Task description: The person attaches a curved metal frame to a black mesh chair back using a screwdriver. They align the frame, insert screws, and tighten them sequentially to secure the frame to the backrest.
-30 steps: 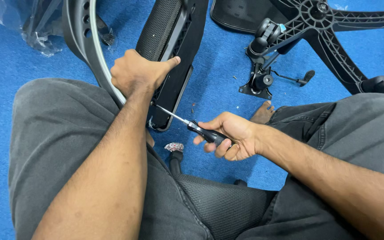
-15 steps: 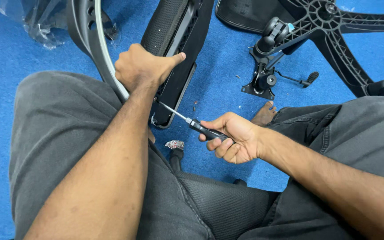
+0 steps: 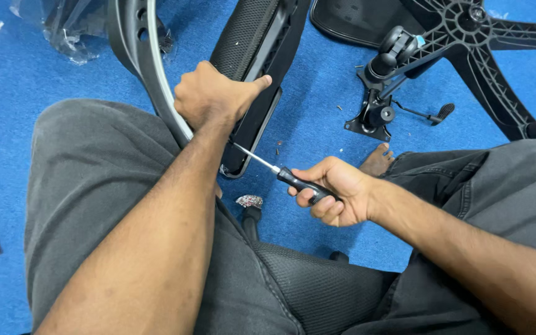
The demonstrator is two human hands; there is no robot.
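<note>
Centrally, left hand [image 3: 215, 96] clamps armrest [image 3: 255, 74] edge; right hand [image 3: 336, 189] grips screwdriver [image 3: 280, 170].

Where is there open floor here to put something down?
Blue carpet lies bare left of the curved grey frame, between the plastic wrap and the knee. A narrower strip runs between the black armrest and the chair base, dotted with small debris. It is crowded around the left hand, screwdriver and right hand.

L hand [image 3: 213, 96] upper centre, fingers curled, thumb out right. R hand [image 3: 337, 191] mid-frame, fisted; forearms enter from bottom left & bottom right.
</note>
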